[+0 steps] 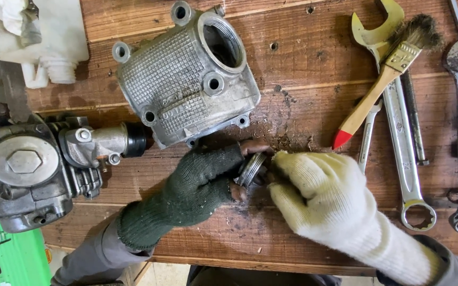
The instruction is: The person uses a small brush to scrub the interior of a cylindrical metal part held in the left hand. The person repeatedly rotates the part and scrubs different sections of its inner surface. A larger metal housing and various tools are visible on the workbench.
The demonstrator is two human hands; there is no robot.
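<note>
My left hand (200,180), in a dark green fingerless glove, grips a small round metal ring part (250,169) on edge over the wooden bench. My right hand (319,193), in a pale knit glove, meets the same ring from the right with its fingertips closed on it. Just above the hands lies a ribbed aluminium engine cover (184,74) with a large round opening and several bolt holes.
A carburettor body (33,169) sits at the bench's left edge. A white plastic container (43,37) lies at top left. On the right lie a wooden-handled brush with a red tip (382,74) and several spanners (406,143). The bench's front edge (229,262) is near.
</note>
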